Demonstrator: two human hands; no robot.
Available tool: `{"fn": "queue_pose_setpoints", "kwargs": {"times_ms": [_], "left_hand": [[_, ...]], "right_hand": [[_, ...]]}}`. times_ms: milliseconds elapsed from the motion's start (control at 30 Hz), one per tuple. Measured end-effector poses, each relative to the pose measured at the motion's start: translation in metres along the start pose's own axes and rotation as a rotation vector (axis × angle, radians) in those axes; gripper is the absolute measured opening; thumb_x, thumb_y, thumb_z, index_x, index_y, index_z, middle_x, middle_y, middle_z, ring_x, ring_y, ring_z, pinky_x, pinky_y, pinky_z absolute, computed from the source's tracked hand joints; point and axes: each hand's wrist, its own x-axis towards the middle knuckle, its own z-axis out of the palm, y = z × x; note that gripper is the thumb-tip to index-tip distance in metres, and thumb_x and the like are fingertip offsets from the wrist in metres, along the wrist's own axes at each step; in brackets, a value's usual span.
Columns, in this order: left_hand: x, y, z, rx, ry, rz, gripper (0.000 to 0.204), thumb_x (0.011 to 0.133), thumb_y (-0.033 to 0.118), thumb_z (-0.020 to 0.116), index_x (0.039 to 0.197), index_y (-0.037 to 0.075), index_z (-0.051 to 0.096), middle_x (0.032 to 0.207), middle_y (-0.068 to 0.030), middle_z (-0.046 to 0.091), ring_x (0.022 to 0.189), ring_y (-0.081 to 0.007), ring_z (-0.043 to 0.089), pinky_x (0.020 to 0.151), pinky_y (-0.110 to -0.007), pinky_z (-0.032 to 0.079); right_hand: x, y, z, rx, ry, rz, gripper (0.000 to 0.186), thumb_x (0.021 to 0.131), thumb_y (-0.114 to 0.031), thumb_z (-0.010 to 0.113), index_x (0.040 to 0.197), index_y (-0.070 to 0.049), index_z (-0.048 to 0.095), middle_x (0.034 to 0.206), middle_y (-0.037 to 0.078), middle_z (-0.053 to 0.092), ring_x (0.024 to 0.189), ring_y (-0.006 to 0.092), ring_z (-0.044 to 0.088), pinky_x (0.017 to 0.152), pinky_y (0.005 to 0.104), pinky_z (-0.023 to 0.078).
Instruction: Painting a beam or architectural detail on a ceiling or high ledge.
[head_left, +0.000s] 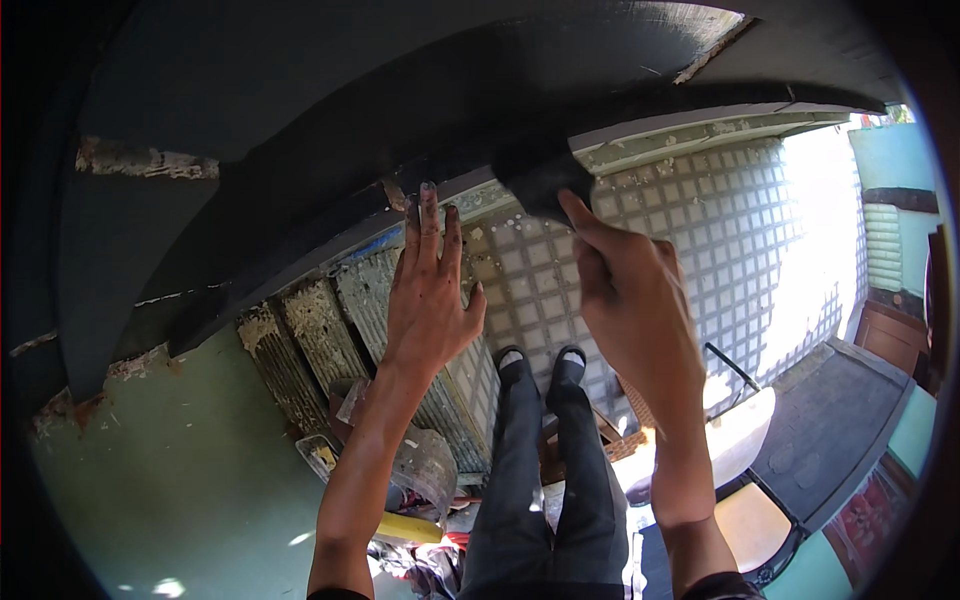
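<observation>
Dark flat pad [545, 180] is located at the upper centre of the frame, in front of the lower edge of a dark wall surface [330, 140]. Its exact kind cannot be told because of blur and shadow; whether the wall is touched by it cannot be told either. The pad is gripped in the right hand [635, 290], with the fingers curled in and one digit laid along its near corner. The left hand [430, 300] is opened flat, fingers extended, nothing held; its fingertips are placed at the wall's lower edge.

The pad is judged light and thin; stiffness cannot be confirmed. A hold is best taken at the near corner, with the broad face kept free. Slipping is judged possible if the fingers are dusty.

Rough, broken edges are presented by the pale gap [150, 160] at upper left. A pale ledge [690, 137] is positioned below the wall at upper right. Open room is offered above the tiled floor [700, 240], right of centre. Lower movement is limited by weathered boards [385, 300] at centre left and a desk [840, 430] at lower right.
</observation>
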Motion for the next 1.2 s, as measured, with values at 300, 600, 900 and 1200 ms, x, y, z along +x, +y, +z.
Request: {"fn": "queue_pose_setpoints", "kwargs": {"times_ms": [300, 600, 900, 1200], "left_hand": [[-0.002, 0.006, -0.001, -0.142, 0.173, -0.018, 0.069, 0.085, 0.015, 0.070, 0.145, -0.006, 0.043, 0.156, -0.0273, 0.032, 0.145, -0.0385, 0.036, 0.115, -0.045, 0.042], [-0.023, 0.086, -0.002, -1.715, 0.161, -0.602, 0.032, 0.099, 0.026, 0.064, 0.122, 0.004, 0.063, 0.092, -0.0034, 0.070, 0.079, -0.0090, 0.067, 0.072, -0.021, 0.050], [0.015, 0.106, -0.033, -1.755, 0.224, -0.868, 0.023, 0.106, 0.029, 0.054, 0.113, 0.007, 0.058, 0.071, 0.0075, 0.057, 0.047, -0.0009, 0.047, 0.042, -0.019, 0.033], [0.045, 0.100, 0.016, -1.625, 0.589, -0.813, 0.026, 0.104, 0.029, 0.058, 0.104, 0.004, 0.062, 0.072, 0.0064, 0.058, 0.053, -0.0010, 0.042, 0.044, -0.023, 0.029]], "right_hand": [[-0.001, -0.004, 0.016, 0.105, -0.081, 0.133, 0.039, 0.092, 0.000, 0.057, 0.129, -0.005, 0.066, 0.071, 0.019, 0.064, 0.056, 0.0286, 0.060, 0.063, 0.0372, 0.049], [-0.063, 0.016, 0.029, 0.522, -0.215, 0.178, 0.047, 0.088, 0.004, 0.054, 0.134, -0.001, 0.062, 0.084, 0.017, 0.062, 0.072, 0.0296, 0.063, 0.067, 0.0375, 0.049], [-0.071, 0.082, 0.003, 0.612, -0.461, 0.000, 0.057, 0.093, -0.007, 0.059, 0.148, -0.002, 0.046, 0.108, 0.022, 0.065, 0.088, 0.0360, 0.063, 0.080, 0.0399, 0.051], [-0.036, 0.148, 0.026, 0.473, -0.444, -0.045, 0.034, 0.090, 0.000, 0.062, 0.123, -0.003, 0.069, 0.091, 0.013, 0.066, 0.072, 0.0179, 0.065, 0.061, 0.0305, 0.055]]}}
